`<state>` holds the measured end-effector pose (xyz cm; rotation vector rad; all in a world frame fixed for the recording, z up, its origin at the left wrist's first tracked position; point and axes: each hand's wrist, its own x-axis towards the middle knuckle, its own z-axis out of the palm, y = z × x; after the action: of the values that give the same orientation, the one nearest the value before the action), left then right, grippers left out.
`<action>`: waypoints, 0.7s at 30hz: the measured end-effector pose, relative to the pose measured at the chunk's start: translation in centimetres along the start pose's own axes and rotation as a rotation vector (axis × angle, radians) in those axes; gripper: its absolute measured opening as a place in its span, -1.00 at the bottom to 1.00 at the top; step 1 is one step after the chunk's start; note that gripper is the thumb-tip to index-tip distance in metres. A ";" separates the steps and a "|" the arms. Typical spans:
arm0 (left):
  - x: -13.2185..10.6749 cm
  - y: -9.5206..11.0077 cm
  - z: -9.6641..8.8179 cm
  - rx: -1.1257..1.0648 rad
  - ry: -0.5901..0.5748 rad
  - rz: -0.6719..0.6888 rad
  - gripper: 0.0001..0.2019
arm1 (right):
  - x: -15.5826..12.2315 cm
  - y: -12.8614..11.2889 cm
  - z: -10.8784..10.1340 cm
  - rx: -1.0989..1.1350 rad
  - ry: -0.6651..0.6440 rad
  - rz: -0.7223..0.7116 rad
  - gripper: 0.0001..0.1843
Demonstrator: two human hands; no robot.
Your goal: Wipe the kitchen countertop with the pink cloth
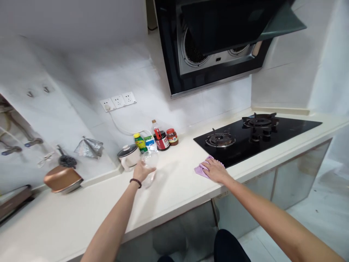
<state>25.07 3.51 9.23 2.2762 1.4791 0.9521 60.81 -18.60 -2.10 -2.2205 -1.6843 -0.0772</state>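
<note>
My left hand (142,171) is wrapped round a clear, see-through container (150,158) at the back of the white counter (174,182). The container's exact kind is hard to make out, and the fingers on its far side are partly hidden. Under my right hand (215,170) lies a purple cloth (201,170), bunched and pressed against the counter by the front left corner of the black gas hob (245,151). Beside my left hand stands a white electric pot (129,156) with a glass lid.
Along the wall are a yellow-capped green bottle (140,143), a dark jar with a red label (162,141) and a red-lidded jar (172,137). A copper-coloured pan (63,179) leans at the left. Above the hob hangs a black range hood (218,43). Sockets (118,101) hold a white plug.
</note>
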 end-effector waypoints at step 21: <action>-4.1 -2.5 -6.9 0.544 -0.101 0.005 -0.26 | 0.9 1.7 1.4 -0.097 0.060 -0.060 -0.42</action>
<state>17.71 0.14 11.55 2.6369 1.8604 0.4566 62.41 -17.71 -3.62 -2.2131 -1.7501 -0.2429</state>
